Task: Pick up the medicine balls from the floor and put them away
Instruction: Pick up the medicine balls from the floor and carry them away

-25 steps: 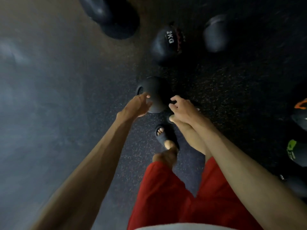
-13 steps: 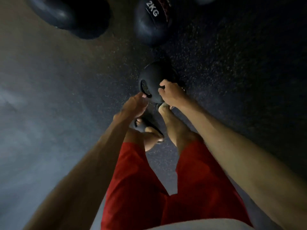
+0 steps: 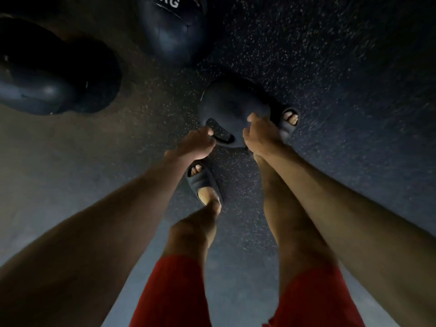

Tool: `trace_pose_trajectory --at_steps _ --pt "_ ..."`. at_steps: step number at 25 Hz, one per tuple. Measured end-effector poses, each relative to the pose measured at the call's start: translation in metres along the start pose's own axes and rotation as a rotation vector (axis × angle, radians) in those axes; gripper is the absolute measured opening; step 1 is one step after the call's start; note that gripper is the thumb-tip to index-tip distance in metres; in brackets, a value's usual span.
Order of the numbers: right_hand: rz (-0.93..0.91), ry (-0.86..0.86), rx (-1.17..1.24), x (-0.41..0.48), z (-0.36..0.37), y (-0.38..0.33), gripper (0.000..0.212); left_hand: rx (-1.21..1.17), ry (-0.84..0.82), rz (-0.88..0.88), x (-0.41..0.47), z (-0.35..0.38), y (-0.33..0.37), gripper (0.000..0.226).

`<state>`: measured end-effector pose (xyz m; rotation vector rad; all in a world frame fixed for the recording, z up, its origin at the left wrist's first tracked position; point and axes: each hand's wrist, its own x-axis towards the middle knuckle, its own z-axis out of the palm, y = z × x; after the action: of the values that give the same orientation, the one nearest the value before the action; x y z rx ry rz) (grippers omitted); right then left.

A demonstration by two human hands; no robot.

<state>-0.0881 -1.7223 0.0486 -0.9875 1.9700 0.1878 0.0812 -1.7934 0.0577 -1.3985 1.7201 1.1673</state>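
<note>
the ball [image 3: 232, 107] sits low between the two hands, dark and round, with a slotted handle cut into its near-left side. whether it is on the floor [image 3: 330, 67] or just clear of it i cannot tell; its far-right edge hides part of the right sandal [image 3: 289, 120]. the left hand [image 3: 197, 143] is at that handle, fingers curled over its edge — it looks closed on the grip, though the hold underneath is hidden. the right hand [image 3: 258, 135] is pressed to the ball's near-right side, fingers wrapped around the curve, holding it rather than spread wide. so the ball lies ahead of and between both grips, one hand in the handle, the other cupping the opposite flank — a sensible pairing for a heavy, smooth thing, since the handle gives purchase and the cupped hand stops it swinging. the left sandal [image 3: 203, 182] is planted just nearer than the ball, so the lift likely comes up close to the legs. beyond the ball lies another marked "kg" [image 3: 172, 29], and far left of it a big ball [image 3: 40, 74] — both left to be cleared, by my reading.
</note>
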Motion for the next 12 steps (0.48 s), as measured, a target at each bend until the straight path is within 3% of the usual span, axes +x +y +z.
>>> trace_pose_trajectory --at_steps 4,6,10,12 --pt "0.222 0.033 0.148 0.032 0.067 -0.003 0.081 0.023 -0.034 0.087 0.067 0.016 -0.032 0.043" --pt "0.289 0.060 0.196 0.043 0.093 -0.006 0.103 -0.074 -0.025 0.050 0.092 0.021 -0.043 0.042" --pt "0.260 0.342 0.179 0.061 0.124 0.000 0.108 -0.346 -0.001 -0.125 0.121 0.031 -0.051 0.052" --pt "0.223 0.380 0.246 0.071 0.119 0.015 0.104 -0.405 -0.028 -0.165 0.130 0.033 -0.048 0.060"
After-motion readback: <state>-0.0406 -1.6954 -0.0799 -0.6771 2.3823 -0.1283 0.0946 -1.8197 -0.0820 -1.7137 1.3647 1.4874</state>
